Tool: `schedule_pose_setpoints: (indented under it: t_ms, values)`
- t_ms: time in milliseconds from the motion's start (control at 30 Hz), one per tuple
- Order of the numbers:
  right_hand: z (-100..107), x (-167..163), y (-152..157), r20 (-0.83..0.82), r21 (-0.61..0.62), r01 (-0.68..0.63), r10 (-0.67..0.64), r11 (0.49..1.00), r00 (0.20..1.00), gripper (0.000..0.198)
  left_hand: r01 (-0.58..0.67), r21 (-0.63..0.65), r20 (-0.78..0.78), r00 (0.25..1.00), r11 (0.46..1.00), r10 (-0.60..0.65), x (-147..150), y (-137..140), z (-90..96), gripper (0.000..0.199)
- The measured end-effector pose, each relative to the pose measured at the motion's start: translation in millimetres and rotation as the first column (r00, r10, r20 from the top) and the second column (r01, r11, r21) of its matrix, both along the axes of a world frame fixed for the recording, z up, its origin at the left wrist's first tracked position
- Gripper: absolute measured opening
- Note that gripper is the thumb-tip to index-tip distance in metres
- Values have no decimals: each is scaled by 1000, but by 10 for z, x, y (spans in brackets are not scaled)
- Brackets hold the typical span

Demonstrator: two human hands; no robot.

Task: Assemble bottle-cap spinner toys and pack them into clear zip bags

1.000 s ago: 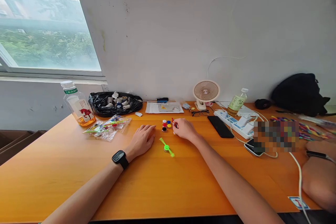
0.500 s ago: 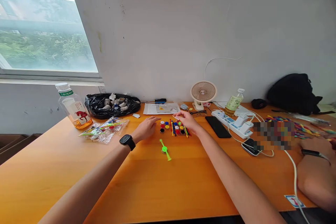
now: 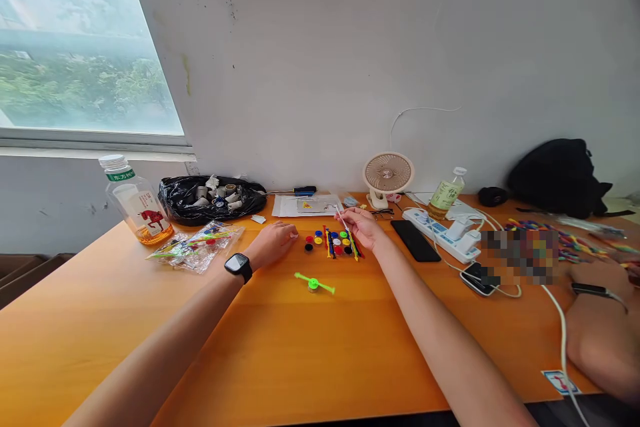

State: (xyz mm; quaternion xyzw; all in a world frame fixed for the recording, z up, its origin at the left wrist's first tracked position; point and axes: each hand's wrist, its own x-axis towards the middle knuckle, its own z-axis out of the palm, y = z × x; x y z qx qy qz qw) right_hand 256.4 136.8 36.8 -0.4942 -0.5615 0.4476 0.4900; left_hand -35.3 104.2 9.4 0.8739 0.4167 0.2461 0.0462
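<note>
My right hand (image 3: 361, 223) pinches a thin white stick (image 3: 342, 217) above the far part of the table. Just below it lie several coloured sticks (image 3: 329, 242) and small round discs (image 3: 337, 241). My left hand (image 3: 274, 243) is closed, its fingertips pressed together left of a red disc (image 3: 309, 239) and a black disc (image 3: 309, 247). The white disc gone from beside them seems to be in those fingers, which hide it. Nearer to me, a bright green spinner (image 3: 313, 283) with a crossbar on a round base stands on the table, touched by neither hand.
Clear plastic packets (image 3: 200, 247), a drink bottle (image 3: 140, 207) and a black bag of scraps (image 3: 213, 200) are at left. On the right lie a phone (image 3: 415, 241), a power strip (image 3: 443, 237) and cables. Another person's arm (image 3: 600, 320) rests at far right.
The spinner's crossbar has turned from steep to nearly level across. My left hand has drawn back leftward, and the white disc has left its spot. In my right hand the white stick has come up.
</note>
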Motion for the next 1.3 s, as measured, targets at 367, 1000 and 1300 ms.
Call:
schedule_pose_setpoints:
  t_ms: [367, 1000, 1300]
  values:
    - [-152, -176, 338, 643, 61, -52, 1, 997, 766, 12, -6, -76, 8, 1000, 997, 7, -315, -600, 26, 14]
    - [222, -301, -324, 715, 291, -233, -50, 928, 697, 31, 19, -144, 201, 980, 989, 11, -391, -806, -83, 12]
    - [202, -434, -1000, 56, 140, -374, 370, 917, 927, 41, 7, -176, 227, 973, 984, 34, -395, -789, -98, 13]
